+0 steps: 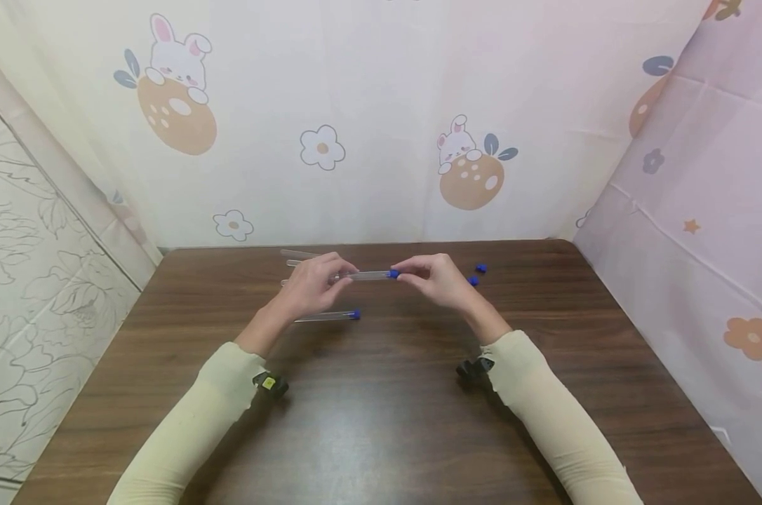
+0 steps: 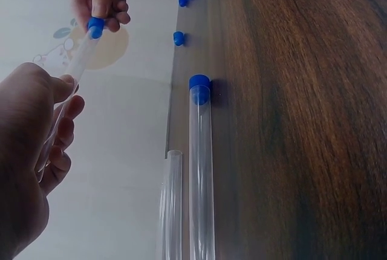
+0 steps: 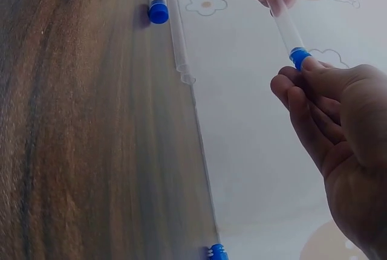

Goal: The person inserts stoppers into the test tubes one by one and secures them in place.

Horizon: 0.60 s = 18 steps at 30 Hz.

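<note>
Between both hands a clear test tube (image 1: pixel 370 275) is held sideways above the table. My left hand (image 1: pixel 318 282) grips its body, fingers curled round it in the left wrist view. At the other end a blue cap (image 3: pixel 299 57) sits in the tube's mouth, pinched between thumb and fingers of my right hand (image 1: pixel 436 279). Nearer to me, a second test tube (image 2: pixel 201 169) with a blue cap (image 2: pixel 199 82) on it lies on the table. Behind my left hand lie several uncapped tubes (image 1: pixel 300 253), partly hidden by it.
Loose blue caps (image 1: pixel 480 268) lie on the table right of my right hand. The brown wooden table (image 1: pixel 368 407) meets a patterned cloth (image 1: pixel 381 140) at its back edge. A black wrist camera (image 1: pixel 271 383) is strapped at the left sleeve, another camera (image 1: pixel 473 370) at the right.
</note>
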### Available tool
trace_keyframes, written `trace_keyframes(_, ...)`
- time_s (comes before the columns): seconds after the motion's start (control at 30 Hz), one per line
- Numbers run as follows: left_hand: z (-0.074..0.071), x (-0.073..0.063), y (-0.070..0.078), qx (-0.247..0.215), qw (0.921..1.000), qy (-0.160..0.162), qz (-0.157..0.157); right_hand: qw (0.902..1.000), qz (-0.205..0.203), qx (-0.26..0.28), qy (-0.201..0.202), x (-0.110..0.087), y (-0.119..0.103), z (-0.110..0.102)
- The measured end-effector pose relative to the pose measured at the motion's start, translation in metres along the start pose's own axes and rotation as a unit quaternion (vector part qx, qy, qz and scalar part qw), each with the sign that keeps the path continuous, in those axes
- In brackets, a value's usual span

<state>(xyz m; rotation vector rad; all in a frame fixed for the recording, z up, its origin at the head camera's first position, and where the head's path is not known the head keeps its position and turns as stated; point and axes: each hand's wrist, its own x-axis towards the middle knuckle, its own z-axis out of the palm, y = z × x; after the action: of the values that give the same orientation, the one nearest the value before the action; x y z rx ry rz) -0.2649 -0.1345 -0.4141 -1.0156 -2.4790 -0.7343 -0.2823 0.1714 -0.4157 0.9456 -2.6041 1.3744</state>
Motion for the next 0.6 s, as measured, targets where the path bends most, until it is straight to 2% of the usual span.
trace_keyframes(0.33,0.0001,0.0001,0.0016,-0.013,0.9998,-0.009,-0.016,0.9998,-0.004,0.015,0.008,-0.0014,0.0027,0.0019)
trace_keyframes(0.6,0.0025,0.0005,0.0018,-0.042,0.9986,-0.005,-0.033,0.9991,-0.006,0.038,0.014,-0.0013,0.0061,0.0024)
